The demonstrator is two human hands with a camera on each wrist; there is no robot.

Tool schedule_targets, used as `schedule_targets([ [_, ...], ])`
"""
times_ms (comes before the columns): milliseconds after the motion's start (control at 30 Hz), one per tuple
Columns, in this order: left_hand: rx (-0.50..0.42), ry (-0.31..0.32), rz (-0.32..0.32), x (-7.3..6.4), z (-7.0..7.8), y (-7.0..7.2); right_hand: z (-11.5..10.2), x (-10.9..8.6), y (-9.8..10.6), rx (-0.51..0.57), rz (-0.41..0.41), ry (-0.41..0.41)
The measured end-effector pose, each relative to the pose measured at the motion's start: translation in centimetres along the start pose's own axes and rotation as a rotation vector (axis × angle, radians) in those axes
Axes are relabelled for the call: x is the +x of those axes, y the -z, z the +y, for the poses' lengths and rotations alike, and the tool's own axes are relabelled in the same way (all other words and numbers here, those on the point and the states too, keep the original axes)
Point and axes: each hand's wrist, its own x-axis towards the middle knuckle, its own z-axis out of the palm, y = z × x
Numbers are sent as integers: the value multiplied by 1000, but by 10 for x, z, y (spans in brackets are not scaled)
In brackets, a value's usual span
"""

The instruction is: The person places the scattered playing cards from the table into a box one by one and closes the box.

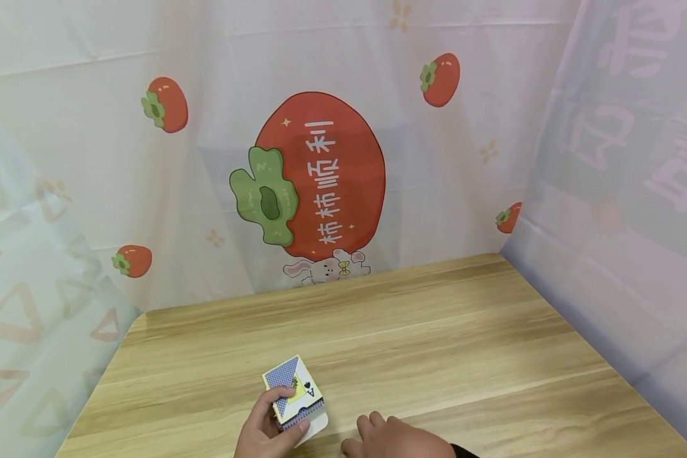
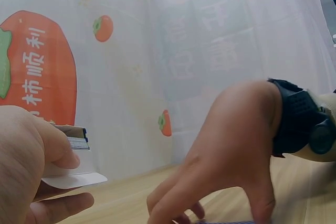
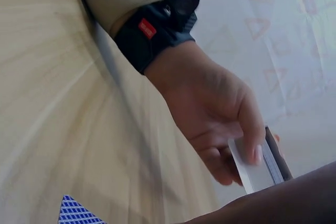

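My left hand (image 1: 269, 426) grips an opened playing-card box (image 1: 312, 388) with a blue checked pattern and an ace of spades on its front. Its thumb lies by the white flap (image 2: 76, 179) hanging from the box's open end. Layered edges show inside the opening in the left wrist view. My right hand (image 1: 397, 439) is low over the table at the near edge, to the right of the box, fingers bent downward. Between its thumb and fingers shows a strip of a blue-patterned playing card (image 2: 226, 222). A corner of the blue card (image 3: 76, 213) also appears in the right wrist view; whether it is pinched is hidden.
The wood-grain table (image 1: 435, 343) stretches away to a white curtain (image 1: 206, 51) printed with red persimmons. More curtains hang along the left and right sides. A dark wrist strap (image 2: 299, 116) with a camera sits on the right forearm.
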Motion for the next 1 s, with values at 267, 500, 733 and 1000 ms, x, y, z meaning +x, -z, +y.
schedule_targets([
  [267, 14, 2, -12, 0, 0, 0, 16, -3, 8, 11, 41, 6],
  [500, 18, 2, -13, -1, 1, 0, 24, -5, 9, 57, 82, 51],
  [733, 11, 0, -22, -1, 1, 0, 23, -8, 10, 67, 131, 57],
  [1000, 1, -2, -13, 0, 0, 1, 17, -5, 8, 140, 86, 72],
])
